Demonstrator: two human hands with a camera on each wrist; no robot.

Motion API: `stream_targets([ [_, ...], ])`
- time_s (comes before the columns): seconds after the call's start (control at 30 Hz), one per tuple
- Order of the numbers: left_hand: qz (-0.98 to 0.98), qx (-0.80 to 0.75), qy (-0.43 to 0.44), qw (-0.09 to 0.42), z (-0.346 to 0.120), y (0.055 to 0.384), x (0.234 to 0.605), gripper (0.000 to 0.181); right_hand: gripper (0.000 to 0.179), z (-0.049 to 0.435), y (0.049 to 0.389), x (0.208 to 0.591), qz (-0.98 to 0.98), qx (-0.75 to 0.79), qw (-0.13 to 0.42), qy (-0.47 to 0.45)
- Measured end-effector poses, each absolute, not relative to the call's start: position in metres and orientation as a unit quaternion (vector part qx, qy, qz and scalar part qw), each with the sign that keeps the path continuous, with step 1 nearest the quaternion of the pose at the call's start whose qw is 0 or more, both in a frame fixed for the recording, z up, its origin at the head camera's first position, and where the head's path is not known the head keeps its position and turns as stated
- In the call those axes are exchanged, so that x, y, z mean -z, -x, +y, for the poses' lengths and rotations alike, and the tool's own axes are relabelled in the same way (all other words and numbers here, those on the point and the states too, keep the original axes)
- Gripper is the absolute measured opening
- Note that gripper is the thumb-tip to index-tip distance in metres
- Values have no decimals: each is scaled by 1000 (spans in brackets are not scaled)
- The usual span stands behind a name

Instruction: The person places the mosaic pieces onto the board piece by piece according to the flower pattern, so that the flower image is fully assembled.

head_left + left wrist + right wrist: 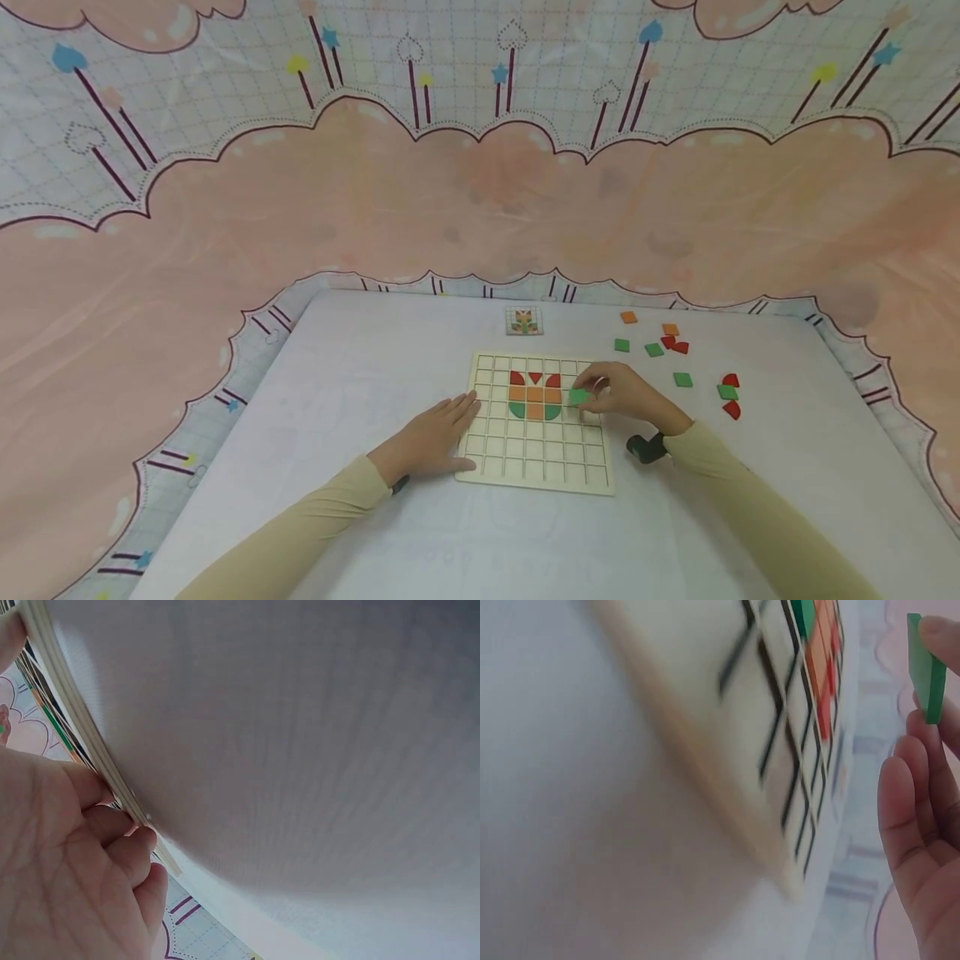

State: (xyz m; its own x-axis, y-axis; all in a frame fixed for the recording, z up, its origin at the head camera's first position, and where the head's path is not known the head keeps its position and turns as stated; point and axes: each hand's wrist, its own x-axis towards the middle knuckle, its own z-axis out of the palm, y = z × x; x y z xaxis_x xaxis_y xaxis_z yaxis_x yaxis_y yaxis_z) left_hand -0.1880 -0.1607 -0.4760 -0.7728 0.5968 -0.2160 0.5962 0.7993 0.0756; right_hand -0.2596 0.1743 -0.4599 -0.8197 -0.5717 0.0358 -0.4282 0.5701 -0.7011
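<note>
My left hand point(433, 435) lies at the board's point(535, 454) 9 o'clock edge, open and relaxed, thumb spread, fingers touching the rim. My right hand point(630, 392), between 2 and 3 o'clock from the board's centre, is closed to a pinch: thumb and fingertips have hold of a green tile point(577, 397), apart from the board's surface, at 2 o'clock. Set pieces point(535, 394) in red, orange and green sit 12 o'clock of centre. Beyond, also at 12, a card point(523, 321) lies on the table point(300, 433); loose tiles point(682, 379) lie between 1 and 3 o'clock.
</note>
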Motion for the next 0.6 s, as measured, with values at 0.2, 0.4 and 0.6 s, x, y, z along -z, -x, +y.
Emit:
stream_targets([
  [0.2, 939, 22, -328, 105, -163, 190, 479, 91, 24, 147, 252, 467, 864, 372, 114, 319],
  [0.4, 938, 25, -328, 107, -163, 191, 481, 91, 20, 132, 251, 472, 857, 363, 123, 345],
  [0.6, 938, 28, -327, 108, -163, 192, 482, 91, 21, 120, 245, 470, 870, 341, 148, 324],
])
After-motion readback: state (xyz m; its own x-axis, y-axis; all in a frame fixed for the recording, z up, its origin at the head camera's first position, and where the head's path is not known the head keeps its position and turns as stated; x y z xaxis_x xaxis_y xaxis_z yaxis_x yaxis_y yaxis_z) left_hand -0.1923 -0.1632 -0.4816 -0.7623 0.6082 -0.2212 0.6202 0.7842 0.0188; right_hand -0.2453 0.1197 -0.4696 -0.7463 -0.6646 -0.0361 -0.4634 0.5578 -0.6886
